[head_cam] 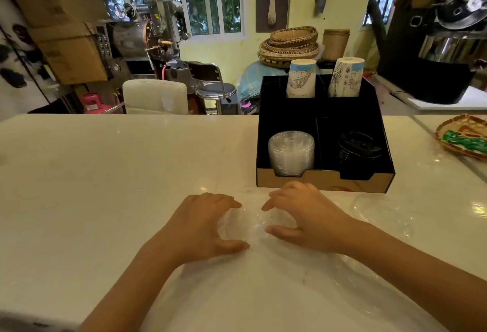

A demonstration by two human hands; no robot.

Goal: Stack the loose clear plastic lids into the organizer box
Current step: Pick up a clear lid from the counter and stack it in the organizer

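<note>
A black organizer box (287, 118) stands on the white counter ahead and to the right. Its front left compartment holds a stack of clear plastic lids (291, 153); the front right one holds black lids (359, 148). Just in front of the box, loose clear lids (251, 222) lie on the counter between my hands. My left hand (204, 226) cups them from the left and my right hand (303, 215) from the right, fingers curled around their edges. A clear plastic bag (379, 213) lies to the right of my right hand.
Two stacks of upside-down paper cups (301, 78) fill the box's back compartments. A woven tray with green packets (463, 137) sits at the counter's right edge. Behind the counter are a white chair (155, 97), a stool and a coffee roaster.
</note>
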